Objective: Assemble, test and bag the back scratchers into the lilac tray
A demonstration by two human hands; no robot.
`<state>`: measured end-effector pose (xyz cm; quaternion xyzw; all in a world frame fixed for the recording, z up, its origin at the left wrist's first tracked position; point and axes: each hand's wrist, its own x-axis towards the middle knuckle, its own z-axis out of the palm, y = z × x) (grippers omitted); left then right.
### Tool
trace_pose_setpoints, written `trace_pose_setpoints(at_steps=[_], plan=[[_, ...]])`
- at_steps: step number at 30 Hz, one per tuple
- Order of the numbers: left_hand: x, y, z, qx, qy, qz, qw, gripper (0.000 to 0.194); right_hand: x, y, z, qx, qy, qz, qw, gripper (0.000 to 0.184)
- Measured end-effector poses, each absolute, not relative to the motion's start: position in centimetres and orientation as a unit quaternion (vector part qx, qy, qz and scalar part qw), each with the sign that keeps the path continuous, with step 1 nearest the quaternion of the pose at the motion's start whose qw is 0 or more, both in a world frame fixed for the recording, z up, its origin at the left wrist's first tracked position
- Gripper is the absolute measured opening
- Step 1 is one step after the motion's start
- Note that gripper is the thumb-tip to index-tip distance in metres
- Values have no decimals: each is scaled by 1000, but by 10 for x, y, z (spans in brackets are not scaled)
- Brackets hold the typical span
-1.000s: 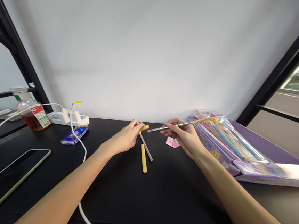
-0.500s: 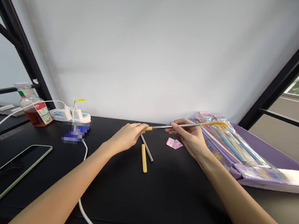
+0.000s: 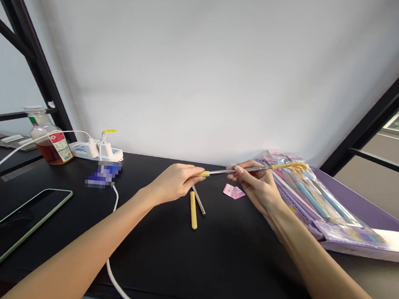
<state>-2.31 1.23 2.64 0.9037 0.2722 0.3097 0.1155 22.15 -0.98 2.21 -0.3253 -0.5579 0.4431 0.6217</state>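
A back scratcher (image 3: 220,172) with a metal shaft and a yellow claw-shaped head spans both hands above the table. My left hand (image 3: 177,182) is closed around its yellow grip end. My right hand (image 3: 255,182) pinches the metal shaft nearer the claw, which reaches over the purple box. Below my left hand, a loose yellow handle (image 3: 193,210) lies on the table, beside a thin metal tube (image 3: 200,200) whose upper end is partly hidden by that hand. Two small pink cards (image 3: 233,191) lie just left of my right hand.
An open purple box (image 3: 347,192) at right holds several packaged items (image 3: 309,191). At left are a phone (image 3: 14,226), a bottle of brown liquid (image 3: 51,143) and a power strip (image 3: 117,155). A white cable (image 3: 109,265) crosses the black table (image 3: 216,272).
Both hands and the back scratcher have shifted slightly right, with the grip end a little lower. My hold looks the same. The camera view has moved slightly.
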Motion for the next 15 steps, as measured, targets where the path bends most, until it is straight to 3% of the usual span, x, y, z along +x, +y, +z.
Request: trace_pose_setpoints(at_steps=[9,11,15], plan=[[-14,4,32,831,258,201,450,44,219,-15,20,-302,-643,453,538,20],[-14,8,31,838,270,231,413,42,220,-13,21,-315,-639,456,533,23],[-21,17,26,866,311,340,195,26,227,-4,23,-363,-529,504,578,34]])
